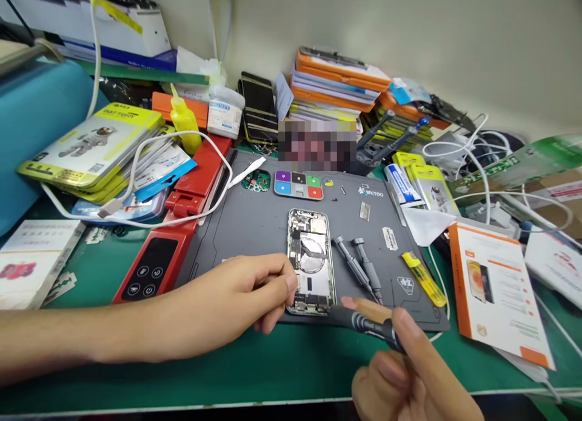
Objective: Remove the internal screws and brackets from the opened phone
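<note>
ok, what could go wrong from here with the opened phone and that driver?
1. The right hand holds the screwdriver with its tip at the lower end of the opened phone; a slip could gouge the exposed parts.
2. Tiny loose screws lie bare on the grey mat, outside the colored tray; a sleeve could scatter them.
3. The left hand steadies the phone only at its edge; it may shift.

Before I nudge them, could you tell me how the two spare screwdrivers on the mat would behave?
The two spare screwdrivers look round-bodied, so they would probably roll on the flat mat. They seem slim and stiff, likely light. They lie beside the opened phone, so a push could knock them against it.
</note>
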`<control>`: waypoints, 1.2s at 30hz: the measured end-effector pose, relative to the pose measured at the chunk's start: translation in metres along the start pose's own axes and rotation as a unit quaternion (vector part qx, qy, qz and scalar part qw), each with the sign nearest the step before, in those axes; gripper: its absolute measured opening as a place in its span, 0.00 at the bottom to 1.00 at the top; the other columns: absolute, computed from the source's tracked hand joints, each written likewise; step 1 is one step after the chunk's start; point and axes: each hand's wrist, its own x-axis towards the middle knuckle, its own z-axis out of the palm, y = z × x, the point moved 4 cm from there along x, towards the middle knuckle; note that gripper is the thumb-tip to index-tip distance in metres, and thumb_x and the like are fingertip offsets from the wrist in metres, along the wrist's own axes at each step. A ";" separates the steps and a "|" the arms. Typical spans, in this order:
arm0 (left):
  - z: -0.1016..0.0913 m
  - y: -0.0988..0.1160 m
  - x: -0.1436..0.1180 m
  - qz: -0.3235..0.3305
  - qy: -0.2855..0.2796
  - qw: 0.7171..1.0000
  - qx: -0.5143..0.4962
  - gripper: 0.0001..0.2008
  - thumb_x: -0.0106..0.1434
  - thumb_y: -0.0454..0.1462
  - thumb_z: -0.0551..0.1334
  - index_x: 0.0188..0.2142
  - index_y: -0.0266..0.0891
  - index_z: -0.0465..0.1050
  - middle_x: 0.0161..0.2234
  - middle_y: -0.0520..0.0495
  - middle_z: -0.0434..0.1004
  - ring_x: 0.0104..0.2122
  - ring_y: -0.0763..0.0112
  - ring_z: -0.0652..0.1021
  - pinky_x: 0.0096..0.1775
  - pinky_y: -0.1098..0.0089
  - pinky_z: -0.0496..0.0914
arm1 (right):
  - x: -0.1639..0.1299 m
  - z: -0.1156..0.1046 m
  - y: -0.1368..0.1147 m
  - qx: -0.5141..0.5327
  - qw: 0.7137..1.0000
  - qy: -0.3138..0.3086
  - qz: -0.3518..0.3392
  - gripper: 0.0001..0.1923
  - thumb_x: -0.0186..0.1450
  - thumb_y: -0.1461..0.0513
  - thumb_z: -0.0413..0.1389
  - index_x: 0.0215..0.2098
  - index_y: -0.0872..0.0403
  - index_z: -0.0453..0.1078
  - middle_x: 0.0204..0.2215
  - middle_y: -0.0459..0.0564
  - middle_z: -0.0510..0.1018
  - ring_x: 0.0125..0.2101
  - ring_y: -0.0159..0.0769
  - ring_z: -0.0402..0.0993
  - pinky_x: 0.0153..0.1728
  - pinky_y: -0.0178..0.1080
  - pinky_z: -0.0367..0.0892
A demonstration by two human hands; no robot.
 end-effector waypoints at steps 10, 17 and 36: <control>0.003 -0.002 0.002 -0.004 -0.007 1.000 -0.005 0.19 0.82 0.47 0.55 0.35 0.43 0.68 0.30 0.57 0.76 0.32 0.70 0.72 0.38 0.68 0.63 | 0.027 0.007 -0.012 -0.006 0.999 0.002 -0.036 0.33 0.69 0.77 0.60 0.69 0.51 0.72 0.43 0.52 0.85 0.40 0.41 0.85 0.33 0.43 0.84; 0.003 0.001 0.003 -0.010 -0.007 1.000 0.010 0.18 0.82 0.46 0.55 0.34 0.42 0.69 0.30 0.57 0.76 0.32 0.70 0.73 0.38 0.69 0.63 | 0.029 0.006 -0.011 0.018 0.999 0.028 -0.015 0.30 0.68 0.79 0.59 0.65 0.54 0.75 0.43 0.51 0.84 0.41 0.39 0.83 0.35 0.45 0.83; 0.005 0.003 0.003 -0.011 -0.002 1.000 0.029 0.16 0.81 0.44 0.56 0.36 0.42 0.72 0.30 0.56 0.78 0.32 0.70 0.73 0.37 0.70 0.64 | 0.029 0.003 -0.007 0.039 0.998 -0.022 -0.036 0.28 0.66 0.77 0.63 0.62 0.56 0.73 0.43 0.52 0.83 0.43 0.40 0.84 0.39 0.45 0.87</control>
